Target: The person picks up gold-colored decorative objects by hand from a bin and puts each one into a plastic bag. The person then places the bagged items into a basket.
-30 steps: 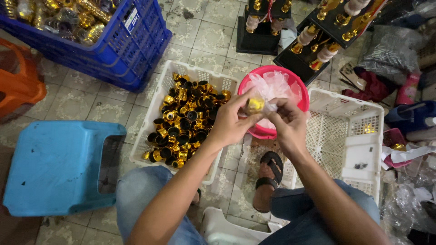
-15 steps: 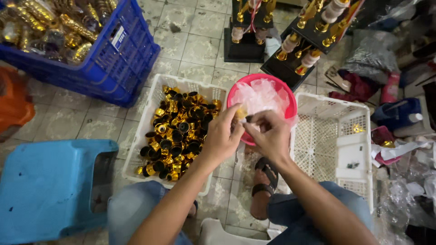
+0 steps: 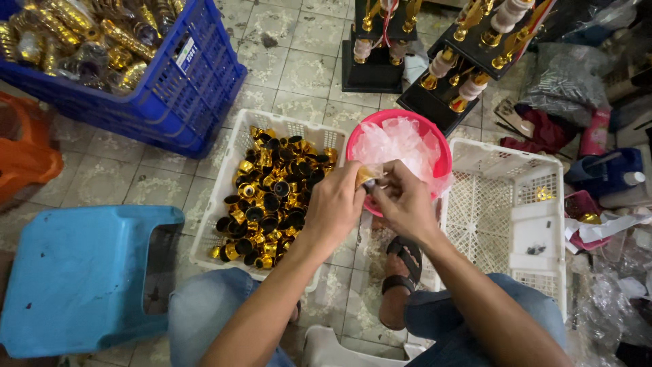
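Note:
My left hand (image 3: 333, 207) and my right hand (image 3: 405, 198) meet over the floor between a white crate and a pink bowl. Together they pinch a small gold cup-shaped piece (image 3: 367, 176), its clear wrapping caught in the fingers of the right hand. Just left of the hands, the white crate (image 3: 216, 197) holds several gold and black cup pieces (image 3: 272, 197). Behind the hands, the pink bowl (image 3: 435, 139) is filled with crumpled clear plastic wrappers (image 3: 397, 143).
A second white crate (image 3: 516, 224), nearly empty, stands at right. A blue crate (image 3: 183, 95) of gold parts sits at top left, a blue stool (image 3: 75, 272) at lower left, an orange stool (image 3: 24, 146) at the left edge. Assembled trophies (image 3: 435, 61) stand behind. Clutter fills the right side.
The view has shifted so everything sits lower and to the right. My hands stay joined on the gold piece, working at its wrapping.

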